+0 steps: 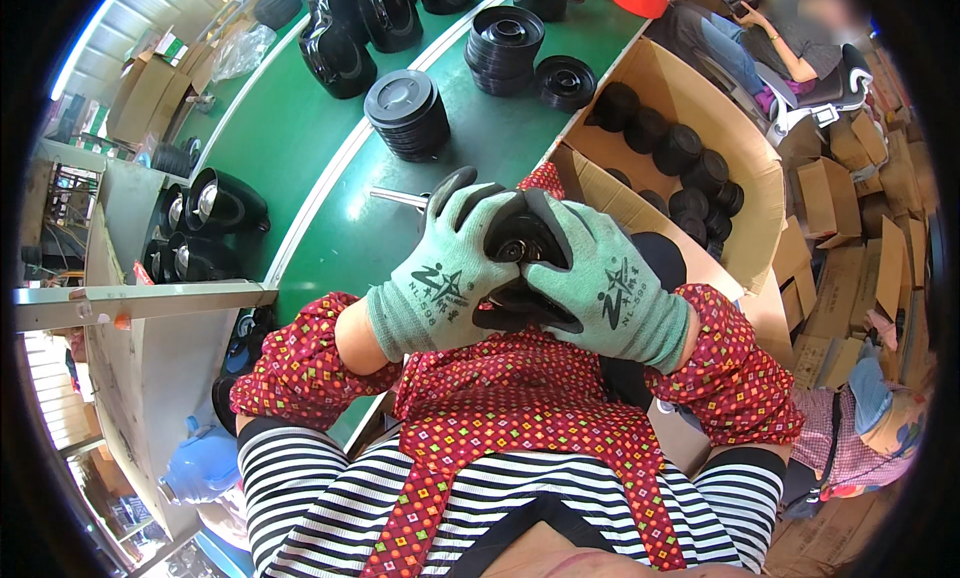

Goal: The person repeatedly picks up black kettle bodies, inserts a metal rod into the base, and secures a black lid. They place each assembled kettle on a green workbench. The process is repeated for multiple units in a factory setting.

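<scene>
**Two-handed hold beside a green worktop (345, 248)**

The worktop spans the upper view; an open carton (690, 88) of black pieces (676, 148) stands at its right. Glossy black pots (335, 43) line its far side, with a lid stack (408, 113) nearer. Left hand (455, 253) and right hand (605, 278), both gloved, form a closed grip around a round black part (518, 243) between them. A metal rod (395, 195) shows just beyond the left hand.

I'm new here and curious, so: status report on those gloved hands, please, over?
Left hand, right hand: both gripping black part, partly hidden. Slim metal piece close to left hand. Stack of black discs beyond, on green table.
</scene>
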Demonstrator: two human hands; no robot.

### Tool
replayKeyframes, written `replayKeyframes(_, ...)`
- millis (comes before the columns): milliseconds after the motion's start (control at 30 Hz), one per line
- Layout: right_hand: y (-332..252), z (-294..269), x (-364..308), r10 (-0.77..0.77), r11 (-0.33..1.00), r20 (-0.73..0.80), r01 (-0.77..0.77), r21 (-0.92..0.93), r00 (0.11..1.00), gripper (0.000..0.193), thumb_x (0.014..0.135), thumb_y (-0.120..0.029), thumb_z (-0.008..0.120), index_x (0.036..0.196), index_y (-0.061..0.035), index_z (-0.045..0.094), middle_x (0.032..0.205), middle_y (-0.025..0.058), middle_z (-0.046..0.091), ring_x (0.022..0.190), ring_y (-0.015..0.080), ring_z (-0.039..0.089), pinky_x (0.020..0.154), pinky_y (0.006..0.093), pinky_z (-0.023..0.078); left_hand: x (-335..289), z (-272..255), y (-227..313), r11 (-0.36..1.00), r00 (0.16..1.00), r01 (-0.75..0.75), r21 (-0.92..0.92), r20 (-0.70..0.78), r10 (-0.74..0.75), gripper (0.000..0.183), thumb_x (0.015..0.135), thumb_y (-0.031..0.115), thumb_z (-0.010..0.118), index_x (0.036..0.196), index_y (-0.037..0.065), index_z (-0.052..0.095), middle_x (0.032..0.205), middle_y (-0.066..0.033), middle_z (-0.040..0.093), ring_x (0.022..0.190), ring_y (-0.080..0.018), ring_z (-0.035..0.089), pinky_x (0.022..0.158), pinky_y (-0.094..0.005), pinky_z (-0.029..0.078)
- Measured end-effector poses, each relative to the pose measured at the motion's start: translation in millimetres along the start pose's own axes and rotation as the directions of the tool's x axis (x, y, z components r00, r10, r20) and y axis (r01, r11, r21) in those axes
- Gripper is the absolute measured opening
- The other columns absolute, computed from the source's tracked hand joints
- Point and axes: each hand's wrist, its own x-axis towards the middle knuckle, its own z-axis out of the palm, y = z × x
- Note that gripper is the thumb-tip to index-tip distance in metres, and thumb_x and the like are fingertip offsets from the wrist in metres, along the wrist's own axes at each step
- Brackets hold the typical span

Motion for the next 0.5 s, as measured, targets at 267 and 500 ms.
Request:
replayKeyframes(267, 9.4, 4.9, -21.2, 0.206, 0.885, -0.344, -0.024, 0.466, 0.916, 0.102, 0.075, -0.022, 0.095, 0.160, -0.0100, 0.041, 0.164, 0.0314, 0.031, 0.149, 0.0432, 0.044, 0.124, 0.0506, 0.038, -2.3, -8.8, -13.4, 0.979, 0.975, 0.035, -0.201, -0.209, -0.077, 0.051, 0.058, 0.033, 0.097, 0.101, 0.012, 0.079, 0.147, -0.0273, 0.049, 0.135, -0.0496, 0.048, 0.115, -0.0598, 0.038)
replayKeyframes(500, 5.4, 20.4, -71.5, 0.851, 0.172, -0.101, -0.092, 0.981, 0.515, 0.067, 0.101, -0.032, 0.075, 0.153, 0.0028, 0.051, 0.146, 0.0128, 0.060, 0.130, 0.0200, 0.058, 0.111, 0.0365, 0.048, -44.1, 68.0, 34.7, 0.340, 0.655, 0.138, -0.930, -0.172, -0.735, 0.050, 0.068, 0.007, 0.086, 0.113, -0.002, 0.066, 0.123, -0.0123, 0.069, 0.111, -0.0201, 0.066, 0.096, -0.0342, 0.055)
